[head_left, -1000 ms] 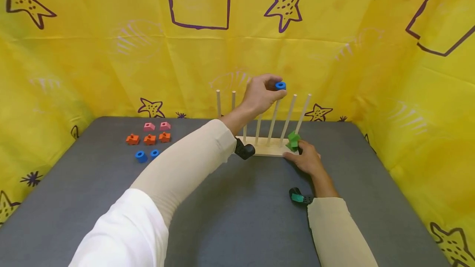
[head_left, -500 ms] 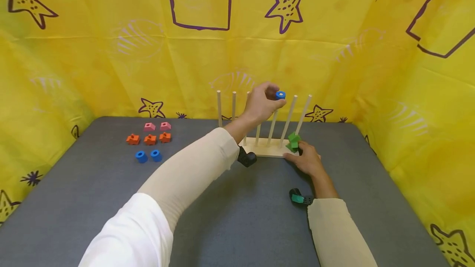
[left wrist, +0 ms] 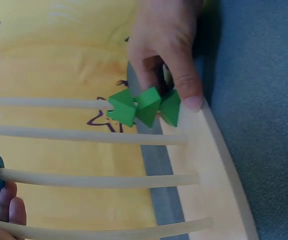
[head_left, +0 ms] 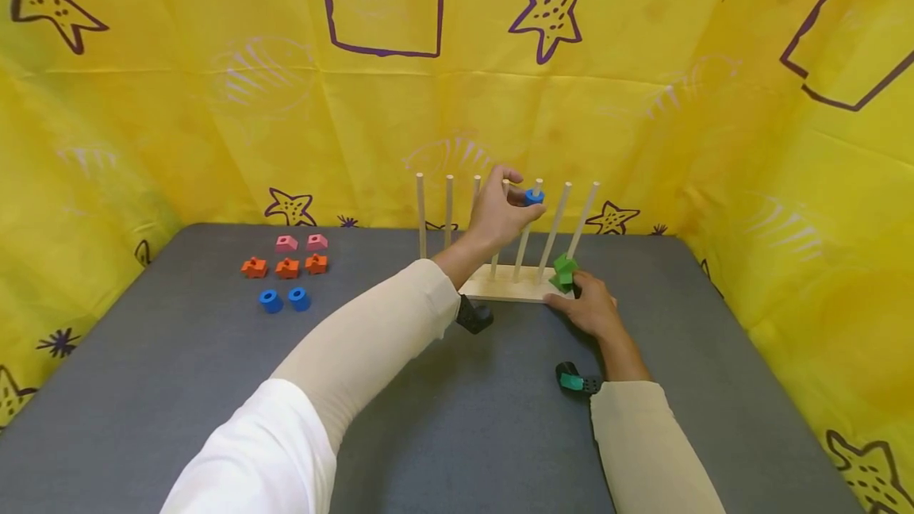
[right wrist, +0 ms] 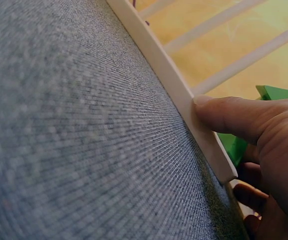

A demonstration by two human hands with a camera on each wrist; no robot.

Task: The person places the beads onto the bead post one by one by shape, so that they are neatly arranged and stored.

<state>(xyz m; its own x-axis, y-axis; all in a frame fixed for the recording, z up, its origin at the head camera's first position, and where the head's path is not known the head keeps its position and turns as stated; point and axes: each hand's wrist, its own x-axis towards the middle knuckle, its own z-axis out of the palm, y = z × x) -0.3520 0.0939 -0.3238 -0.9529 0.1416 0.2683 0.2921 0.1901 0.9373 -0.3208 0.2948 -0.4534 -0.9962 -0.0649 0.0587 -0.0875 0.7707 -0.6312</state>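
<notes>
Blue (head_left: 534, 197), orange (head_left: 288, 270), green blocks (head_left: 565, 265): three each (pink (head_left: 289, 247): two).

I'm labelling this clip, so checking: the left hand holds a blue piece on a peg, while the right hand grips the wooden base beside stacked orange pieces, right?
Not quite: the stacked pieces are green, not orange, as the left wrist view shows. The rest stands: the left hand holds a blue piece on a peg, and the right hand grips the wooden base.
</notes>
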